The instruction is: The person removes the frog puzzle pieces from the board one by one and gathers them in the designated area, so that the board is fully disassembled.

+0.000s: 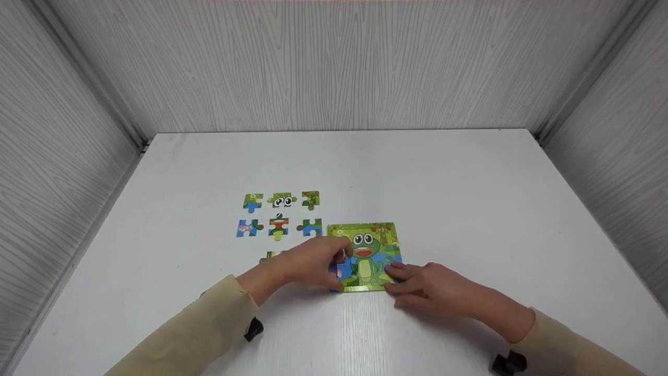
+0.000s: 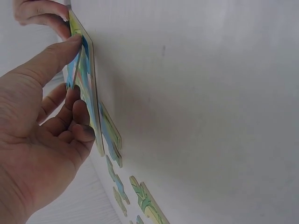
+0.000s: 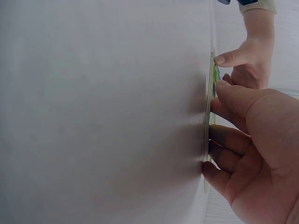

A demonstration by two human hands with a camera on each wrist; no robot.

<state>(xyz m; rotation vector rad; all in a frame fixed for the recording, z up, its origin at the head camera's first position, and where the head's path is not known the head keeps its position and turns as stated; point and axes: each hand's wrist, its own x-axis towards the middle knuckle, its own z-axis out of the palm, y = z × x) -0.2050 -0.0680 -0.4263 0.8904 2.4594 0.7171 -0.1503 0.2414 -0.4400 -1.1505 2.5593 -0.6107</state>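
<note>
A square frog jigsaw board (image 1: 365,288) with a green rim lies on the table between my hands. My left hand (image 1: 315,261) reaches over its left side. In the left wrist view, thumb and fingers pinch a thin, mostly blue puzzle piece (image 2: 76,65), tilted against the board's picture. My right hand (image 1: 436,290) rests at the board's lower right corner. Its fingertips touch the picture and the edge, as the right wrist view also shows. Part of the board's left side is hidden under my left hand.
Several loose jigsaw pieces lie in rows left of the board, among them one with two eyes (image 1: 283,200) and one with a red mouth (image 1: 278,226). My left forearm partly covers the nearest row, with one piece (image 1: 271,255) showing. Pale panels (image 1: 334,68) enclose the white table.
</note>
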